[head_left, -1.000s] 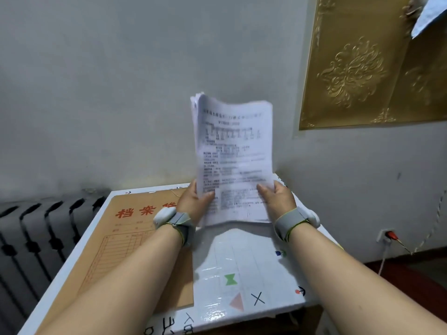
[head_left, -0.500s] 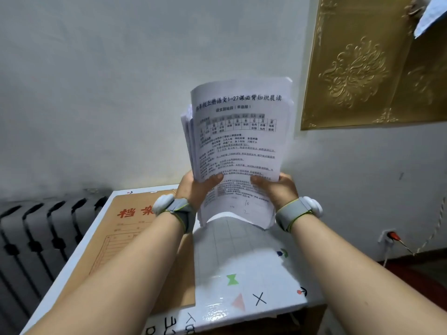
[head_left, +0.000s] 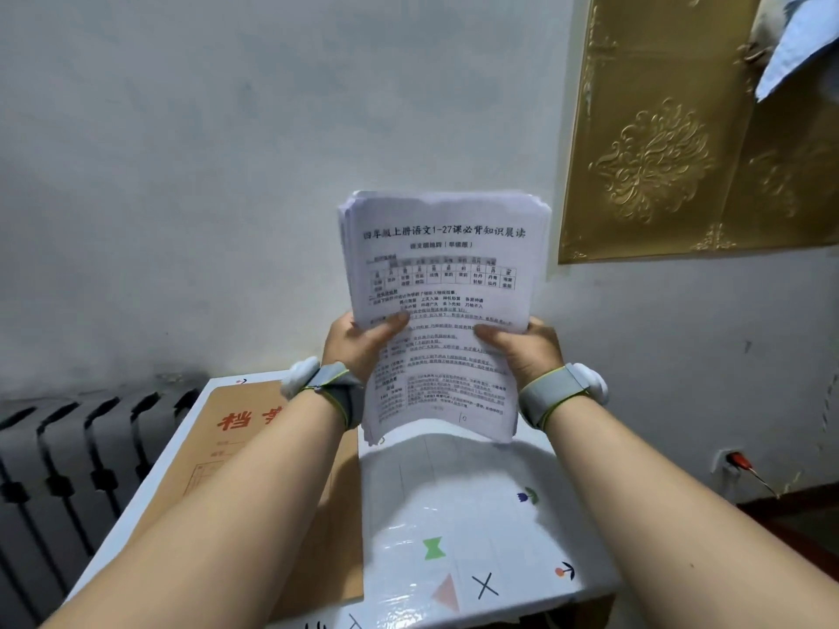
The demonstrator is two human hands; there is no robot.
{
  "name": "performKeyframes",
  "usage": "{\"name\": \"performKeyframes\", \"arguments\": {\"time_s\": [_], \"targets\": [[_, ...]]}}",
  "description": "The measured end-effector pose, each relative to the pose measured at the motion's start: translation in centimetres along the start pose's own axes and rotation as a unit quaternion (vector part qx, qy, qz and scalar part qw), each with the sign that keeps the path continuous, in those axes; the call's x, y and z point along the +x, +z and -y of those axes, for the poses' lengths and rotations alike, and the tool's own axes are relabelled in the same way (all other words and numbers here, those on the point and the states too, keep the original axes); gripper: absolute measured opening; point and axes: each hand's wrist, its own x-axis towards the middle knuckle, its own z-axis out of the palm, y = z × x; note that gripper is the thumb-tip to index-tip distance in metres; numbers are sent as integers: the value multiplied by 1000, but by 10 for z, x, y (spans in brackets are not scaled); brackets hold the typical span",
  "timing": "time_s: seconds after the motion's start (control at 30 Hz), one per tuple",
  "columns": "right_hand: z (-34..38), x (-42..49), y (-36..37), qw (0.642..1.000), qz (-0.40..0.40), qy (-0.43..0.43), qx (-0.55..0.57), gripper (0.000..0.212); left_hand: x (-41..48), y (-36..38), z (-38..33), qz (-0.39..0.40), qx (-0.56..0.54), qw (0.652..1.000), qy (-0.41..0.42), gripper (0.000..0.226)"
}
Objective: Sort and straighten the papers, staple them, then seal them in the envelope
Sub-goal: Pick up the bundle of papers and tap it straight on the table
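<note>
gripping with left hand [head_left: 358,346] and right hand [head_left: 523,352], mid-frame, an upright white printed paper stack [head_left: 442,270], bottom edge above glossy white table [head_left: 454,497].

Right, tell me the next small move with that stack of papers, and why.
Probably tap the bottom edge of the stack of white printed papers on the glossy white table. The left hand and right hand grip it upright by its lower sides, and sheets step out unevenly at its top left corner, so it looks not yet squared for stapling.
</note>
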Motion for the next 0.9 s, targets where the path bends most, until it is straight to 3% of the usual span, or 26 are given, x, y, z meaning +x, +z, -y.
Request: {"name": "performKeyframes", "arguments": {"time_s": [0.1, 0.2, 0.27, 0.37, 0.4, 0.43, 0.47, 0.53, 0.6, 0.67, 0.73, 0.8, 0.9], "targets": [[4, 1, -2, 999, 35, 19, 8, 32, 0, -2, -6, 3, -2, 1000, -6, 32], [-3, -2, 0, 999, 22, 25, -32, 29, -8, 0, 2, 9, 23, 998, -50, 18], [-2, 0, 3, 999, 10, 13, -30, 28, -11, 4, -4, 21, 21, 999, -36, 20], [3, 4, 5, 1000, 6, 25, -15, 24, 0, 6, -32, -1, 17, 999, 49, 55], [4, 5, 5, 999, 8, 31, -9, 25, 5, 8, -44, -34, 71, 993, 90, 71], [4, 5, 6, 999, 9, 34, -4, 26, 11, 10, -56, -80, 175, 971, 143, 85], [3, 6, 7, 999, 6, 36, -2, 27, 15, 12, -69, -128, 299, 923, 207, 95], [2, 6, 9, 999, -3, 36, 5, 25, 20, 23, -89, -195, 492, 771, 355, 97], [1, 6, 9, 1000, -3, 30, 9, 24, 24, 40, -102, -155, 613, 659, 408, 89], [-1, 6, 7, 1000, 3, 23, 12, 24, 32, 53, -104, -40, 713, 613, 339, 80], [-1, 6, 6, 1000, 11, 23, 16, 22, 39, 57, -100, -1, 737, 616, 278, 77], [0, 6, 4, 999, 16, 21, 18, 21, 41, 59, -92, -13, 718, 631, 292, 80], [-1, 6, 3, 1000, 11, 7, 17, 22, 38, 60, -86, 48, 685, 672, 277, 86]]}}
